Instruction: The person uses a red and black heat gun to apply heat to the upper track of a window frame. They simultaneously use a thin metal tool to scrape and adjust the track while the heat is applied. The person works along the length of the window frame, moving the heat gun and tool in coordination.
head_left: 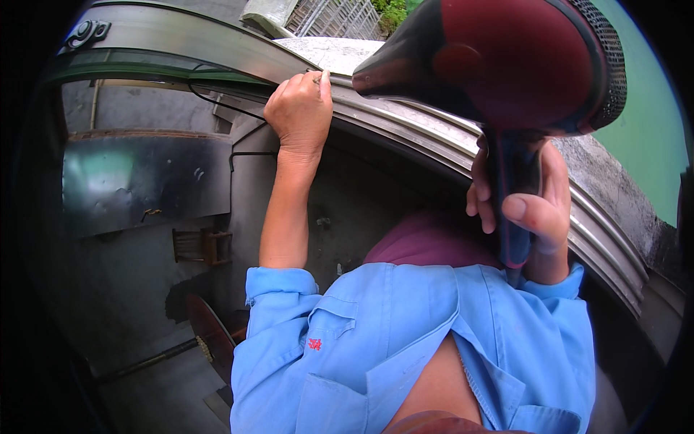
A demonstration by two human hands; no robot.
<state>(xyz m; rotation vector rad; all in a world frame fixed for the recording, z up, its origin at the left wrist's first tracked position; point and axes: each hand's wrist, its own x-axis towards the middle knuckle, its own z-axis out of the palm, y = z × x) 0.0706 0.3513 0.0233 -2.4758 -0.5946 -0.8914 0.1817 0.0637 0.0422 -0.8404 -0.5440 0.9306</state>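
A dark red and black hair dryer (pixel 535 61) is held upright in my right hand (pixel 542 213), whose fingers and thumb wrap its handle. Its narrow nozzle points left, close to my left hand (pixel 298 116), and the mesh-covered rear end faces right. My left hand is closed in a fist against a metal window frame (pixel 188 42). A tiny part of something shows between its thumb and fingers, too small to name. Silver sill tracks (pixel 405 123) run from beside this fist to the lower right, passing behind the dryer's handle.
A thin black cable (pixel 217 101) loops left of my left wrist. Below stand a small wooden stool (pixel 206 247), a shiny metal panel (pixel 144 184) and a round dark-red disc (pixel 211 325). Beyond the window lie a pale ledge (pixel 332 50) and a green surface (pixel 647 101).
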